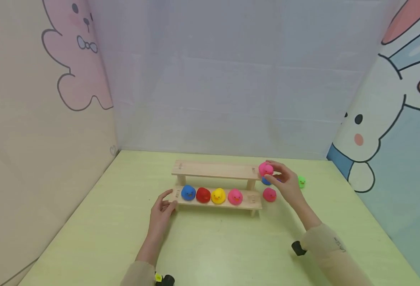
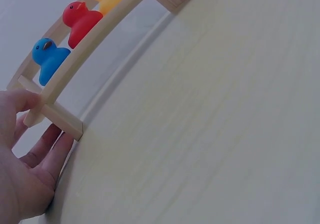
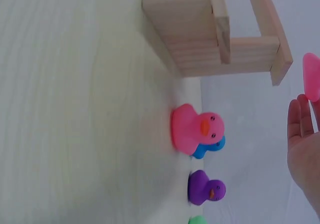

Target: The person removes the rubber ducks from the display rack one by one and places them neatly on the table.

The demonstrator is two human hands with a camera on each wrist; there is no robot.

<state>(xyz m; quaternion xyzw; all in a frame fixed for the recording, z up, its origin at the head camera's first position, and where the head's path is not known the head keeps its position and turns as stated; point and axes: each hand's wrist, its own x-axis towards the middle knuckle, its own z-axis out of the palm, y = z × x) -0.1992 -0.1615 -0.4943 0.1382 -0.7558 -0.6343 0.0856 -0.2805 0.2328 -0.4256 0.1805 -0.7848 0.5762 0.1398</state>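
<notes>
A two-tier wooden shelf (image 1: 213, 171) stands on the table. Its lower step carries a blue rubber duck (image 1: 188, 193), a red duck (image 1: 203, 195), a yellow duck (image 1: 218, 196) and a pink duck (image 1: 235, 197) in a row. My left hand (image 1: 161, 214) grips the shelf's left end, thumb on the lower board and fingers by the leg (image 2: 65, 121). By the right end of the upper board, my right hand (image 1: 286, 182) pinches another pink duck (image 1: 266, 169), raised off the table. In the right wrist view only part of this held duck (image 3: 312, 77) shows.
To the right of the shelf, a pink duck (image 1: 270, 194) sits on the table, with a blue duck (image 3: 212, 147) behind it. Farther right are a purple duck (image 3: 205, 188) and a green duck (image 1: 301, 182). A pale curtain (image 1: 224, 79) hangs behind the table.
</notes>
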